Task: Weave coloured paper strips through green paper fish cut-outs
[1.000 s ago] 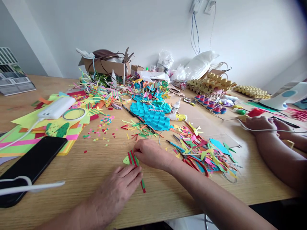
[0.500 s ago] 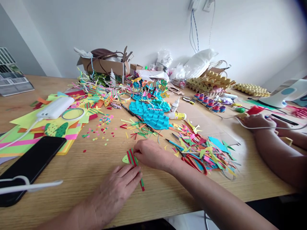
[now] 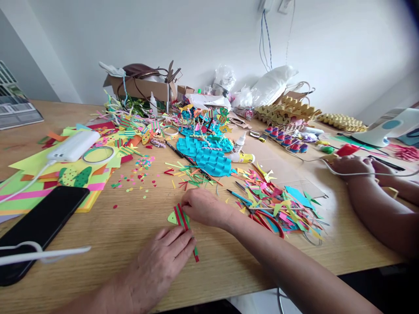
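Note:
A small paper fish lies on the table, pale green at the head with a dark eye dot and striped red and green. My left hand rests flat over its lower part, fingers stretched out. Below those fingertips sticks out a red and green paper end. Curled in, my right hand touches the fish's upper right edge. Its fingertips are turned away, so what they grip is hidden. Thin paper strips lie just beyond the right hand.
Red-handled scissors lie among paper scraps at right. A blue scaled paper piece and a glue bottle stand further back. At left are a black phone and a white power bank. Another person's arm reaches in at far right.
Both hands stay at the fish with almost the same pose. The view has shifted very slightly.

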The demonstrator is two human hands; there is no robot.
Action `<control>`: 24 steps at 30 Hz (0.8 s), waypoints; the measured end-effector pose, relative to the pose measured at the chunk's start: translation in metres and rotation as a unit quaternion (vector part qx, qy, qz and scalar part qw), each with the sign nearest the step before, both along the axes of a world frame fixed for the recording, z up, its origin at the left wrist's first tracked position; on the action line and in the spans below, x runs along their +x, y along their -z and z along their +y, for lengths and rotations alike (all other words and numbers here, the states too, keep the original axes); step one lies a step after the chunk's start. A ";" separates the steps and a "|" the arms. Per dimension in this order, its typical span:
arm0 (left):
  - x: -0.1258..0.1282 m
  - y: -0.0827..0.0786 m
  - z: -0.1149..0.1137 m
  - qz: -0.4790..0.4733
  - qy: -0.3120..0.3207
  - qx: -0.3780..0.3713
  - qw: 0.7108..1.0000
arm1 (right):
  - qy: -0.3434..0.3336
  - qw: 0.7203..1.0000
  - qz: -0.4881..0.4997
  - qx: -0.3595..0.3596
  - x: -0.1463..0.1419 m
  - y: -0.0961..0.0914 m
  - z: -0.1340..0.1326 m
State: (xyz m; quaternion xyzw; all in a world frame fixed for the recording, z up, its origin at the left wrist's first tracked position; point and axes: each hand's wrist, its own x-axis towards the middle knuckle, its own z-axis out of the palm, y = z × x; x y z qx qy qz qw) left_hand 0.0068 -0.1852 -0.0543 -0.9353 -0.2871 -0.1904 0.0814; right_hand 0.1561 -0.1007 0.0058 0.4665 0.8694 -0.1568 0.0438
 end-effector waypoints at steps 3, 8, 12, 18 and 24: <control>0.001 0.002 0.000 -0.010 0.000 -0.001 1.000 | 0.004 1.000 0.009 0.011 -0.003 0.002 0.010; -0.001 -0.008 0.001 -0.016 0.021 -0.007 1.000 | 0.018 0.998 0.041 0.050 0.002 -0.001 0.012; -0.012 -0.028 0.002 -0.050 0.036 -0.064 0.996 | 0.023 0.992 0.091 0.090 0.018 -0.006 -0.006; -0.014 -0.035 0.001 -0.011 -0.022 -0.134 0.991 | 0.011 0.986 0.140 0.090 0.041 0.000 -0.046; 0.007 -0.027 -0.010 0.008 -0.047 -0.155 0.987 | -0.008 0.975 0.212 0.070 0.048 0.006 -0.078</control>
